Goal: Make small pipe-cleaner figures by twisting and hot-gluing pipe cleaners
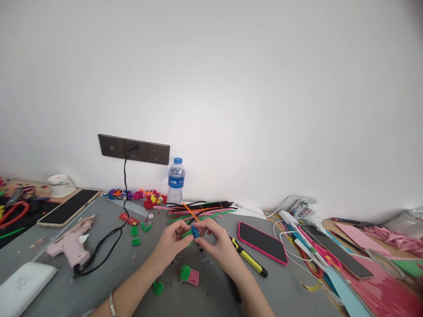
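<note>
My left hand and my right hand meet over the grey mat. Between their fingertips is a small blue coiled piece, apparently wound pipe cleaner, pinched from both sides. A bit of green shows by the left fingertips; whether it is held I cannot tell. An orange pipe cleaner slants up just behind the hands. Below them on the mat lies a green and pink pipe-cleaner piece, with a green coil to its left.
Left are a pink glue gun with a black cord, a phone and a white box-like device. A water bottle stands behind a pipe-cleaner pile. Right lie a yellow-black cutter, a pink-cased phone and coloured paper.
</note>
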Demonstrator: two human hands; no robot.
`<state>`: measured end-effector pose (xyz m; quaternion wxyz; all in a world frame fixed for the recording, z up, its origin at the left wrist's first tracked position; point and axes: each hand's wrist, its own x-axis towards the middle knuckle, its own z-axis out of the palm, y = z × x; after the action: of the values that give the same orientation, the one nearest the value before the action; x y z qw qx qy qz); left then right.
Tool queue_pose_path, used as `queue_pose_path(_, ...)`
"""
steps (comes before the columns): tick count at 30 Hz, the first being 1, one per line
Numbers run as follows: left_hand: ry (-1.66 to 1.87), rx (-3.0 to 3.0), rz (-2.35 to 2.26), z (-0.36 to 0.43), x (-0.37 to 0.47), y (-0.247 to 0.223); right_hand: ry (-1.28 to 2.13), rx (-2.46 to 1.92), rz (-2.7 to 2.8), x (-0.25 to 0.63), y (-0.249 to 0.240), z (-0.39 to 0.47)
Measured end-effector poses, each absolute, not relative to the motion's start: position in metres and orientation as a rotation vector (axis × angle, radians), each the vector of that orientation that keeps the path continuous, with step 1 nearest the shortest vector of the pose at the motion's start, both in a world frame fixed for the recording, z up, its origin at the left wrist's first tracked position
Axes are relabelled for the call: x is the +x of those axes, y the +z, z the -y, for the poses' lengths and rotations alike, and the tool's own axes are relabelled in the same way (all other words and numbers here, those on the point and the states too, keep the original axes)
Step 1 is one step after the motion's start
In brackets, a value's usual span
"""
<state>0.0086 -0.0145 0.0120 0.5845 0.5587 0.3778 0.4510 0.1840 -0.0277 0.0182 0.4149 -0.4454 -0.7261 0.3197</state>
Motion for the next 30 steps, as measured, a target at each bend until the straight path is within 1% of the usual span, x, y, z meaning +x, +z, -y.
queue_pose_path(11, 1.031, 1.3, -0.893, 0.015, 0.0073, 0.0136, 0.849, -1.081, 1.81, 0.186, 0.0194, 0.028)
queue_pose_path(19, 1.058, 1.307, -0.883, 0.0145, 0.0065, 0.0124, 0.814, -1.108, 1.811, 0.1882, 0.0179, 0.027)
queue_pose_path(30, 1.192, 1.322, -0.907, 0.0102, 0.0046, 0.0087, 0.869, -1.049, 1.692, 0.1915, 0.0244, 0.0292)
